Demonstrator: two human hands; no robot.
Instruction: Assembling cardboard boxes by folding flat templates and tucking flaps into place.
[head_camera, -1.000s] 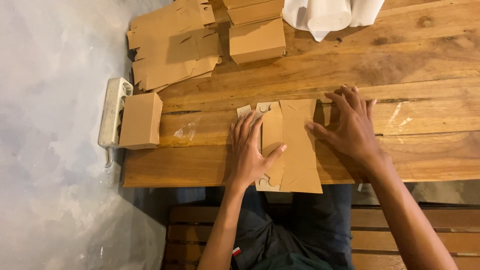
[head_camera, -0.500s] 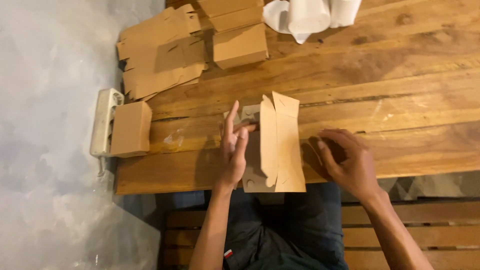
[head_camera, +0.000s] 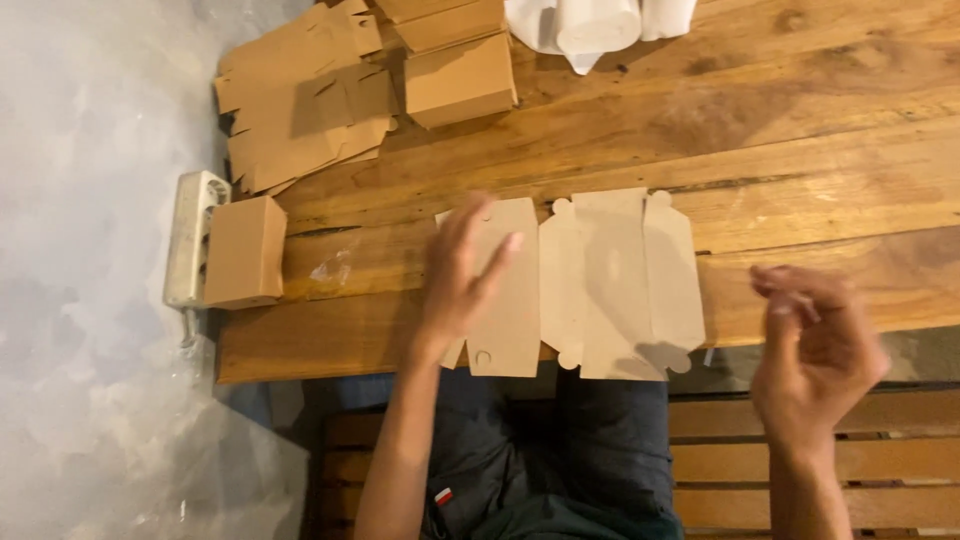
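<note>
A flat brown cardboard box blank (head_camera: 600, 285) lies unfolded on the wooden table (head_camera: 800, 170), its near edge overhanging the table's front. My left hand (head_camera: 462, 270) presses flat on the blank's left panel, fingers spread. Off to the right, my right hand (head_camera: 815, 350) hovers in the air beyond the table's front edge, fingers loosely curled and holding nothing, blurred by motion.
A stack of flat cardboard blanks (head_camera: 300, 100) lies at the table's far left corner. Folded brown boxes (head_camera: 455, 65) stand beside it, and another folded box (head_camera: 243, 250) sits on a white power strip (head_camera: 190, 240). White rolled material (head_camera: 600, 25) lies at the back. A wooden bench (head_camera: 730, 470) is below me.
The cardboard blank, folded over before, now lies spread open and flat. My right hand has let go of it and pulled away to the right. My left hand stays on the left panel.
</note>
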